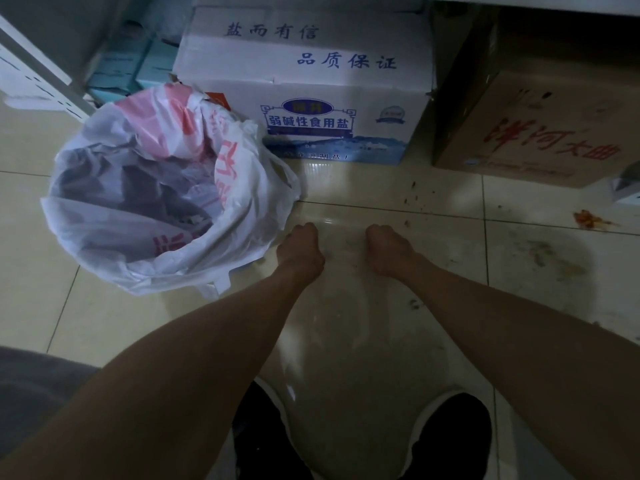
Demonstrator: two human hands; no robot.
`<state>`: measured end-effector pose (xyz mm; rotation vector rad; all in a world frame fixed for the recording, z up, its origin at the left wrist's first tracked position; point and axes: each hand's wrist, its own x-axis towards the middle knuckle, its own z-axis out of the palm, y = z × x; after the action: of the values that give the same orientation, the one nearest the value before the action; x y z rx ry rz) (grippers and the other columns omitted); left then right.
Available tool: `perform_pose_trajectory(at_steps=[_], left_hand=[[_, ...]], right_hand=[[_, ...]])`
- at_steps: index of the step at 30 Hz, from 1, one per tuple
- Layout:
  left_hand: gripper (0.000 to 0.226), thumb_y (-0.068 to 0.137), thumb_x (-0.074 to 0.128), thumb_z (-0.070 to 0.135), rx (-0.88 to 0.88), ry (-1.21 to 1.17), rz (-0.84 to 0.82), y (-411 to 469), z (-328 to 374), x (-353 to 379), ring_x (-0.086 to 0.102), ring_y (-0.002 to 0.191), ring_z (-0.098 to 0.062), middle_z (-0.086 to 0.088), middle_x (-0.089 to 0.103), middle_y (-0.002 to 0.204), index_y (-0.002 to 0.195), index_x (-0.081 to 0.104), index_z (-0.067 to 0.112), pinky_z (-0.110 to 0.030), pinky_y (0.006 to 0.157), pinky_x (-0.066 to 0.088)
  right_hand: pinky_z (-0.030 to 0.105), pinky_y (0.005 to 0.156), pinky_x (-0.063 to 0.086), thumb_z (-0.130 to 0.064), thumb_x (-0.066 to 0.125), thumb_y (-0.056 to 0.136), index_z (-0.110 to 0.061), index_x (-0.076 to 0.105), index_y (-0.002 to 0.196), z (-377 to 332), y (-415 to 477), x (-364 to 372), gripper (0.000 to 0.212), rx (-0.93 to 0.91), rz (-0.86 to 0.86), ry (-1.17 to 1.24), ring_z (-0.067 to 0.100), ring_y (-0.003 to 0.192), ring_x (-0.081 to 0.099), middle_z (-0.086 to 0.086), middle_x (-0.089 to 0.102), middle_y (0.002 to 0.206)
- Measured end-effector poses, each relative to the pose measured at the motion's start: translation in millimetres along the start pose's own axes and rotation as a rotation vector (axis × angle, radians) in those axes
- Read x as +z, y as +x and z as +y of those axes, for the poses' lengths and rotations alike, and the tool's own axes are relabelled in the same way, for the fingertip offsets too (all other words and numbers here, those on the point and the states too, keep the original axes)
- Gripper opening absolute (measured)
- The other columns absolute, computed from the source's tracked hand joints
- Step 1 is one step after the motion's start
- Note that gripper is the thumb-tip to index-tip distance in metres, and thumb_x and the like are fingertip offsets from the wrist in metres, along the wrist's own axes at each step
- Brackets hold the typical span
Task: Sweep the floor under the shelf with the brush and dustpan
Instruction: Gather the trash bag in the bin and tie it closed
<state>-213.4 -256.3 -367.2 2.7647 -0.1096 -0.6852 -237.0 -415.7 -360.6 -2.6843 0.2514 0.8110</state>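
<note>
Both bare arms reach forward and down over the tiled floor [381,188], the left hand [301,249] and the right hand [389,251] side by side but apart, backs turned up. On each hand the fingers curl under and away from the camera, so I cannot tell whether either grip is tight or loose, or whether it holds anything. The left hand hangs just beside the rim of a bin [104,188] lined with a white and pink plastic bag [162,133]. Beyond the hands, 2 boxes stand on the floor beneath the pale edge of the shelf [519,0]: a white box [304,74] with blue print straight ahead and a brown box [526,126] with red print to its right. Teal packs [138,64] sit behind the bin. The dirt lies to the right of the right hand: dark crumbs [420,194] near the tile joint in front of the brown box, an orange smear [588,219] further right, and grey smudges [554,258] on the tile beside it. At the bottom, 2 black shoes [453,438] stand on the floor below the arms.
</note>
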Motion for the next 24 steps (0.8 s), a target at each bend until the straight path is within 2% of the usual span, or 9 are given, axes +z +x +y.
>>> perform_pose_trajectory(at_steps=[3, 7, 12, 18, 24], left_hand=[[0.036, 0.081, 0.052, -0.003, -0.016, 0.000, 0.033, -0.2, -11.5, 0.2, 0.057, 0.110, -0.030, -0.014, 0.058, 0.118, 0.115, 0.055, 0.005, -0.038, 0.089, 0.050], [0.036, 0.080, 0.051, -0.004, -0.014, -0.049, 0.003, -4.3, -24.8, 2.6, 0.056, 0.112, -0.029, -0.011, 0.059, 0.118, 0.114, 0.058, 0.008, -0.038, 0.092, 0.049], [0.036, 0.074, 0.053, -0.004, 0.020, -0.166, -0.043, -11.9, -39.3, 7.8, 0.060, 0.105, -0.027, -0.008, 0.063, 0.110, 0.104, 0.063, 0.013, -0.031, 0.084, 0.049], [0.035, 0.071, 0.063, 0.000, 0.044, -0.159, -0.068, -15.7, -48.8, 10.1, 0.062, 0.098, -0.023, 0.004, 0.061, 0.098, 0.087, 0.057, 0.030, -0.038, 0.087, 0.052], [0.034, 0.072, 0.068, 0.002, 0.070, -0.136, -0.088, -15.8, -44.3, 6.2, 0.060, 0.101, -0.021, -0.002, 0.061, 0.108, 0.097, 0.062, 0.023, -0.029, 0.084, 0.047]], right_hand=[[0.034, 0.085, 0.042, -0.012, 0.049, 0.090, -0.005, 0.048, 0.115, 6.3, -0.8, 1.0, 0.025, 0.015, 0.016, 0.014, 0.036, 0.113, 0.053, 0.020, 0.049, 0.125], [0.034, 0.086, 0.043, -0.012, 0.047, 0.091, -0.005, 0.049, 0.116, 13.4, -1.8, 3.2, 0.026, 0.022, 0.014, 0.022, 0.037, 0.113, 0.053, 0.020, 0.049, 0.125], [0.034, 0.083, 0.042, -0.013, 0.049, 0.091, -0.005, 0.050, 0.115, 17.9, -1.6, 4.8, 0.026, 0.029, 0.025, 0.054, 0.037, 0.111, 0.053, 0.020, 0.050, 0.124], [0.032, 0.078, 0.039, -0.012, 0.050, 0.089, -0.006, 0.051, 0.111, 20.8, -1.6, 7.3, 0.022, 0.017, 0.018, 0.092, 0.035, 0.107, 0.053, 0.020, 0.050, 0.120], [0.028, 0.073, 0.033, -0.011, 0.053, 0.087, -0.005, 0.051, 0.109, 17.5, -7.5, -0.6, 0.023, 0.016, 0.013, 0.103, 0.034, 0.106, 0.053, 0.019, 0.050, 0.119]])
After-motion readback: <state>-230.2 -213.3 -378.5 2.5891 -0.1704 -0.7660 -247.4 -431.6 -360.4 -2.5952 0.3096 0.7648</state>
